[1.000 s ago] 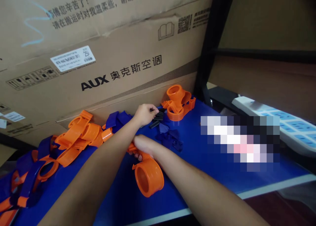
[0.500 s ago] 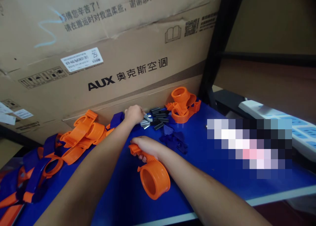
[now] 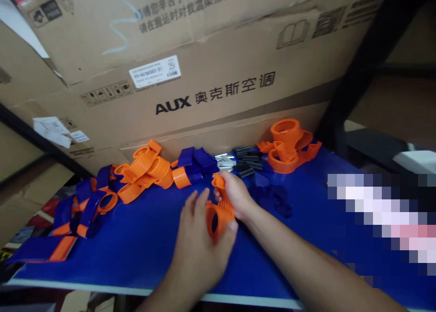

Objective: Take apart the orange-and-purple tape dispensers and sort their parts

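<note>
My right hand (image 3: 235, 195) is closed around the handle of an orange plastic tape dispenser (image 3: 224, 219), its round ring hanging below the grip. My left hand (image 3: 200, 244) is beside that ring with fingers apart and stretched; its thumb overlaps the ring's near edge, and I cannot tell whether it touches. Beyond my hands lie silver metal strips (image 3: 225, 161), black ribbed pieces (image 3: 251, 161) and small dark blue plastic parts (image 3: 272, 195).
Orange dispenser parts (image 3: 147, 172) lie heaped at the back left, near blue and orange ones (image 3: 89, 208). More orange dispensers (image 3: 286, 151) stand at the back right. A large cardboard box (image 3: 218, 89) walls off the rear of the blue tabletop (image 3: 136, 244).
My left hand has come back from the silver strips to the dispenser's ring, its fingers now spread. My right hand still grips the dispenser, now turned. The view has shifted left.
</note>
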Available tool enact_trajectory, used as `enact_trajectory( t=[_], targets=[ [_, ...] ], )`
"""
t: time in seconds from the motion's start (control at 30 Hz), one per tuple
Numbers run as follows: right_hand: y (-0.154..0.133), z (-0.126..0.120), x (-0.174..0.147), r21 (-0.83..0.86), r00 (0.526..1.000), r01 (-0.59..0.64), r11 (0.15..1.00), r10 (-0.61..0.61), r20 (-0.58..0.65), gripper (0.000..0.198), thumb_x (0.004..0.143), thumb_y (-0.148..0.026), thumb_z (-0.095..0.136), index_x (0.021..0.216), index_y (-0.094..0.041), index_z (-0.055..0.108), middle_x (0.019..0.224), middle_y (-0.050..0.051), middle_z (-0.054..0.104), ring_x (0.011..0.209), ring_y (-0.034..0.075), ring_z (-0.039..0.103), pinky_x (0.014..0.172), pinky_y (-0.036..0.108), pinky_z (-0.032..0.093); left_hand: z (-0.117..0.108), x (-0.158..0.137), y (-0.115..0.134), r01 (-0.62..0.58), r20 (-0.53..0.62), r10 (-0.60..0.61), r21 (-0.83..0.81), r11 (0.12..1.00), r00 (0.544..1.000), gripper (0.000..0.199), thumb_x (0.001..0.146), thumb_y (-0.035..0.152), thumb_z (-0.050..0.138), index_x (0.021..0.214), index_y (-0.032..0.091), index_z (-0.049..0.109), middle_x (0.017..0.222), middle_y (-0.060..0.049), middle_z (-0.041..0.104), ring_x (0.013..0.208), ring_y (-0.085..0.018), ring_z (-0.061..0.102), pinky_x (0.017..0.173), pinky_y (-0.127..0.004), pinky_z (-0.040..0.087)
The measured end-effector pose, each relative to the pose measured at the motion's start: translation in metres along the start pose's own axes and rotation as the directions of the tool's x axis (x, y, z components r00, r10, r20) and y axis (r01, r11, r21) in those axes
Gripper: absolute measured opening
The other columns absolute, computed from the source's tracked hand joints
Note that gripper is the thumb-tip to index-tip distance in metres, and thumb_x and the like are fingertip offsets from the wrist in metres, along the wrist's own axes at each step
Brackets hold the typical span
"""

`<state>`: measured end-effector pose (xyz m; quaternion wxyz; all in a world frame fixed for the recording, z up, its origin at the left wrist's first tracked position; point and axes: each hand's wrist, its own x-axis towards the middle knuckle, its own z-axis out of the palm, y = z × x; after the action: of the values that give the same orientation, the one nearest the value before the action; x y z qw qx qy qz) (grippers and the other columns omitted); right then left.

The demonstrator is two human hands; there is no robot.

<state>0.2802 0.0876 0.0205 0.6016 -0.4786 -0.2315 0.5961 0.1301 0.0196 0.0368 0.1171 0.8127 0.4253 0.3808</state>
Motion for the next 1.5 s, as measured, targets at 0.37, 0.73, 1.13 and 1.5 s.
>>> enact_trajectory(
  t=[0.37, 0.73, 1.13, 1.5],
  targets=[
    [0.000, 0.020, -0.030, 0.078, 0.969, -0.007, 0.997, -0.013, 0.248, 0.037, 0.100, -0.050, 0.033, 0.118, -0.026, 0.054, 0.099, 0.008, 0.072, 0.074, 0.022, 0.074, 0.069, 0.035, 0.058, -0.071, -0.019, -0.048, 0.016, -0.182, -0.006, 0.057, 0.998, 0.983, 0.072, 0.089, 0.033, 0.067, 0.154, 0.027, 0.038, 0.145, -0.015, 0.057, 0.134, -0.031, 0.057, 0.111, -0.052, 0.050],
    [0.004, 0.017, -0.022, -0.133, 0.977, 0.001, 0.991, 0.028, 0.213, 0.030, 0.098, -0.041, 0.044, 0.122, -0.026, 0.054, 0.093, 0.005, 0.071, 0.066, 0.019, 0.072, 0.063, 0.032, 0.057, -0.185, 0.153, -0.132, 0.262, -0.190, -0.212, 0.297, 0.918, 0.959, 0.049, 0.085, 0.046, 0.070, 0.129, 0.025, 0.069, 0.125, -0.010, 0.074, 0.117, -0.031, 0.068, 0.105, -0.042, 0.051],
    [0.009, 0.015, -0.018, -0.193, 0.978, 0.002, 0.981, 0.038, 0.204, 0.021, 0.092, -0.029, 0.054, 0.112, -0.024, 0.060, 0.091, 0.004, 0.071, 0.062, 0.016, 0.071, 0.057, 0.028, 0.058, -0.161, 0.141, -0.175, 0.374, -0.278, -0.316, 0.184, 0.909, 0.907, 0.055, 0.089, 0.054, 0.065, 0.135, 0.022, 0.063, 0.130, -0.011, 0.071, 0.123, -0.028, 0.065, 0.107, -0.037, 0.048],
    [0.012, 0.014, -0.012, -0.218, 0.979, 0.003, 0.976, 0.042, 0.202, 0.019, 0.089, -0.026, 0.060, 0.107, -0.025, 0.063, 0.091, 0.005, 0.072, 0.062, 0.015, 0.071, 0.056, 0.025, 0.059, -0.161, 0.132, -0.202, 0.362, -0.345, -0.321, 0.061, 0.930, 0.882, 0.040, 0.086, 0.043, 0.069, 0.119, 0.021, 0.071, 0.123, -0.009, 0.074, 0.117, -0.024, 0.067, 0.106, -0.035, 0.047]
  ],
)
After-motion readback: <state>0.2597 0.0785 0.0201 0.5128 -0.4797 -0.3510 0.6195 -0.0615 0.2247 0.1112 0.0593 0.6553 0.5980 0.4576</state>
